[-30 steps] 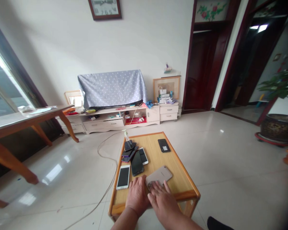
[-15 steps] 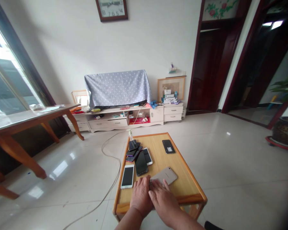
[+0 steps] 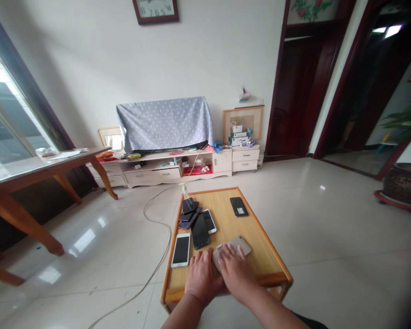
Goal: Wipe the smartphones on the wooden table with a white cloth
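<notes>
A gold-pink phone point(image 3: 245, 246) lies back up at the near side of the small wooden table point(image 3: 256, 262). My left hand point(image 3: 202, 274) holds it at its left end; the thumb is partly hidden. Over the phone's back, my right hand point(image 3: 235, 267) presses a thin whitish cloth point(image 3: 221, 246), mostly covered by the fingers. Left of the hands lies a white phone point(image 3: 181, 250) with a dark screen. Beyond them a black phone point(image 3: 200, 232) overlaps another white phone point(image 3: 210, 221).
Several dark phones point(image 3: 190, 218) are piled at the table's far left, beside a clear pump bottle point(image 3: 185, 192). A black phone point(image 3: 239, 207) lies at the far right. A cable point(image 3: 157, 269) runs over the floor on the left. A cloth-covered low cabinet point(image 3: 152, 176) stands against the wall.
My right hand has slid up and to the right along the phone's back, and more whitish cloth shows. My left hand stays at the phone's left end. The view has shifted slightly.
</notes>
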Motion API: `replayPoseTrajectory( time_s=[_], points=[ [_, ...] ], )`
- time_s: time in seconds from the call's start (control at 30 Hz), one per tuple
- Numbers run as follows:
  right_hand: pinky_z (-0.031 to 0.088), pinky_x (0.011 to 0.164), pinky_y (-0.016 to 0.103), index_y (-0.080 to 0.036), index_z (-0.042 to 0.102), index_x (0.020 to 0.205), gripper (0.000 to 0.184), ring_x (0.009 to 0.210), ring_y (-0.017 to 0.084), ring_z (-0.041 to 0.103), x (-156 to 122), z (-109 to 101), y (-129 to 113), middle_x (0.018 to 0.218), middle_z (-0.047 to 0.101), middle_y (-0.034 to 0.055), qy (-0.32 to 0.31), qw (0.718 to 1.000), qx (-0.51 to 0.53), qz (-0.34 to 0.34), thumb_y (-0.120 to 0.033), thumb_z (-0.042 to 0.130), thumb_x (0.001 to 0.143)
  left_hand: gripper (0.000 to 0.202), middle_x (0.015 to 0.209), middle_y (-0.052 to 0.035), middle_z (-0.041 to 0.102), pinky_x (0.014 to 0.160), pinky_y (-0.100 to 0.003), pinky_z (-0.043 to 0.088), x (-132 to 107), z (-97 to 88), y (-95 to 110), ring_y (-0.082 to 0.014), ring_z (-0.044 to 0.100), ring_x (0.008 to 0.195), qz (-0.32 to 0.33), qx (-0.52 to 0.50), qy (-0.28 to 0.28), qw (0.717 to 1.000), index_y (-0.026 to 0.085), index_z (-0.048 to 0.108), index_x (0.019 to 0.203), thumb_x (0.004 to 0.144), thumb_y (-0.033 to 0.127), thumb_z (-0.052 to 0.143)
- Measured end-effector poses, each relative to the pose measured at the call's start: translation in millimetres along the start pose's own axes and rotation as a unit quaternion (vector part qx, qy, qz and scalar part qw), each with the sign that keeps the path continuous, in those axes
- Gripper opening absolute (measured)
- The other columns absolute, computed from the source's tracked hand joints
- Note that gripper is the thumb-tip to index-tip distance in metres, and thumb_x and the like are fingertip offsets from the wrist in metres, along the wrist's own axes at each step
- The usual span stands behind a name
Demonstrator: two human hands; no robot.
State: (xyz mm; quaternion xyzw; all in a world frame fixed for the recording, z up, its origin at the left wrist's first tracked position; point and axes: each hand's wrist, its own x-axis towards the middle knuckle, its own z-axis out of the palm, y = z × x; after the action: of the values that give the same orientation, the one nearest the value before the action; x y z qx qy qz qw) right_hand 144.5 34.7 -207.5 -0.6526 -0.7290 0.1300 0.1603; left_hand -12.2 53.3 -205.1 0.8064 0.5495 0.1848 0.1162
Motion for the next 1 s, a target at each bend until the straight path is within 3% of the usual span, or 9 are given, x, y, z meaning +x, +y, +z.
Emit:
replayPoseTrajectory(
  time_s=[0.07,0.13,0.3,0.37,0.57,0.63,0.83,1.0],
  points=[
    [0.004,0.124,0.046,-0.026,0.043,0.149,0.055,0.147,0.019,0.03,-10.3,5.2,-8.9,0.154,0.043,0.0042,-0.007,0.998,0.018,-0.055,-0.041,0.015,0.105,0.056,0.126,-0.0089,0.062,0.106,-0.04,0.033,-0.1,0.2,0.1,-0.0277,0.053,0.12,-0.002,0.003,-0.007,1.0,0.023,0.048,0.131,0.078,0.036,0.056],
    [0.004,0.124,0.048,-0.026,0.044,0.149,0.055,0.146,0.02,0.032,-13.2,3.1,-3.7,0.153,0.044,0.005,-0.009,0.998,0.016,-0.054,-0.041,0.014,0.105,0.055,0.125,-0.0093,0.063,0.106,-0.04,0.033,-0.2,0.1,0.9,-0.0278,0.053,0.12,-0.001,0.009,-0.004,1.0,0.023,0.048,0.13,0.078,0.036,0.056],
    [0.008,0.123,0.052,-0.016,0.047,0.147,0.061,0.147,0.026,0.029,-2.8,-18.1,42.0,0.155,0.04,0.0103,0.018,0.995,-0.049,0.087,-0.045,0.016,0.103,0.061,0.12,-0.0086,0.062,0.103,-0.039,0.035,-0.6,-2.1,3.5,-0.0281,0.053,0.115,0.01,0.018,0.008,1.0,0.023,0.05,0.127,0.071,0.041,0.063],
    [0.01,0.123,0.052,-0.015,0.045,0.148,0.061,0.148,0.027,0.029,-5.8,-20.7,47.8,0.156,0.039,0.0115,0.026,0.992,-0.061,0.107,-0.045,0.017,0.103,0.06,0.118,-0.0076,0.062,0.103,-0.039,0.035,-0.8,-2.8,3.8,-0.0273,0.053,0.114,0.008,0.018,0.007,1.0,0.023,0.05,0.126,0.07,0.04,0.063],
    [0.008,0.125,0.046,-0.023,0.044,0.149,0.055,0.148,0.022,0.028,-42.3,-4.1,10.5,0.156,0.04,0.0051,0.007,1.0,0.0,-0.027,-0.043,0.021,0.104,0.053,0.115,-0.0062,0.063,0.101,-0.038,0.034,-1.5,-3.7,5.1,-0.0262,0.052,0.114,0.011,0.02,-0.001,1.0,0.024,0.053,0.123,0.073,0.041,0.062],
    [0.008,0.125,0.045,-0.025,0.046,0.148,0.054,0.147,0.021,0.03,-46.2,-3.1,7.9,0.155,0.042,0.0038,0.005,0.999,0.017,-0.043,-0.041,0.02,0.104,0.053,0.116,-0.0061,0.063,0.101,-0.038,0.034,-1.9,-5.1,7.5,-0.0264,0.051,0.115,0.015,0.025,-0.006,1.0,0.025,0.053,0.125,0.074,0.04,0.061],
    [0.017,0.122,0.048,-0.016,0.048,0.146,0.054,0.147,0.028,0.031,-21.9,-19.7,54.1,0.154,0.043,0.0114,0.037,0.998,0.015,0.053,-0.036,0.029,0.1,0.048,0.12,-0.0047,0.062,0.1,-0.037,0.034,-2.1,-12.7,19.4,-0.0261,0.05,0.116,0.04,0.049,-0.023,0.998,0.029,0.059,0.122,0.075,0.038,0.06],
    [0.029,0.117,0.041,-0.016,0.055,0.139,0.048,0.142,0.028,0.038,-7.8,-23.7,74.1,0.15,0.048,0.0139,0.066,0.994,0.054,0.062,-0.029,0.037,0.096,0.05,0.121,-0.0053,0.061,0.099,-0.037,0.034,0.2,-17.2,27.3,-0.0272,0.05,0.116,0.026,0.056,-0.046,0.997,0.028,0.06,0.121,0.075,0.046,0.063]
  ],
)
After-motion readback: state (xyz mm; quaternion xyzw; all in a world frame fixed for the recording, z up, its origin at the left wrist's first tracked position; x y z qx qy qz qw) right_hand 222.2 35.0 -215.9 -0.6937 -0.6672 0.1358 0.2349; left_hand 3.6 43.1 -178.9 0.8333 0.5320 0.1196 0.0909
